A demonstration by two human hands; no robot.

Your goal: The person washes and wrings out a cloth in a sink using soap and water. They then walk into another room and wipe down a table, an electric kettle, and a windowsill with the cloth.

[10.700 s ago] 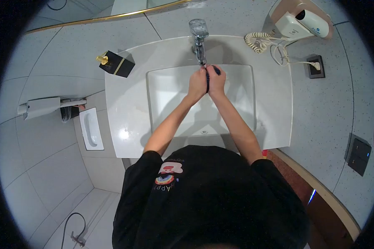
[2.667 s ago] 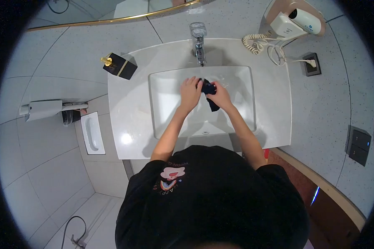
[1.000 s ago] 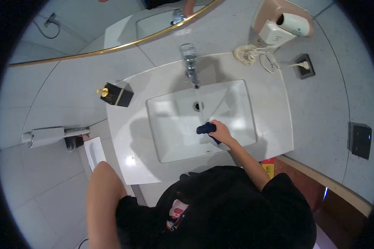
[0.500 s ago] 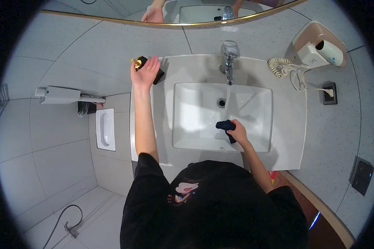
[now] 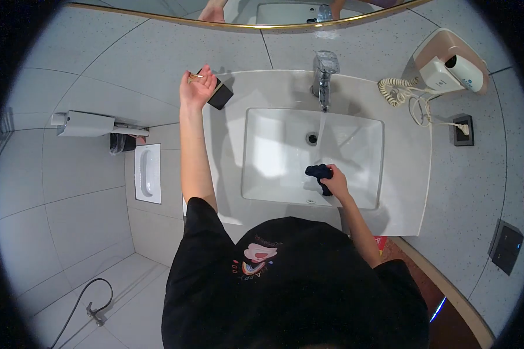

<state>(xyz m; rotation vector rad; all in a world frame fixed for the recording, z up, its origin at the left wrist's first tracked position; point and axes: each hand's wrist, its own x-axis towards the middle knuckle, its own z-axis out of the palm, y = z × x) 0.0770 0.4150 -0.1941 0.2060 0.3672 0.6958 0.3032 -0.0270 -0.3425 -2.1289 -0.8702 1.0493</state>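
My left hand [image 5: 198,92] is palm up at the back left corner of the counter, fingers apart and slightly curled. Beside it stands a black soap dispenser [image 5: 221,97], partly hidden; its gold pump spout [image 5: 194,75] shows over the fingers. My right hand [image 5: 337,183] grips a bunched dark navy cloth [image 5: 318,171] above the front right part of the white sink [image 5: 273,195]. The cloth's exact kind cannot be made out. From the chrome faucet [image 5: 325,78] a thin stream of water appears to fall towards the drain.
On the right wall a hair dryer [image 5: 463,74] hangs in its holder, its coiled cord [image 5: 396,92] reaching over the counter's edge to a socket [image 5: 463,130]. A gold-rimmed mirror [image 5: 273,13] runs along the back. Left, a squat toilet [image 5: 148,173] lies in the floor.
My left hand has shifted slightly left and its fingers have curled under the gold spout. The dispenser has turned or tilted a little. My right hand keeps the cloth at nearly the same spot.
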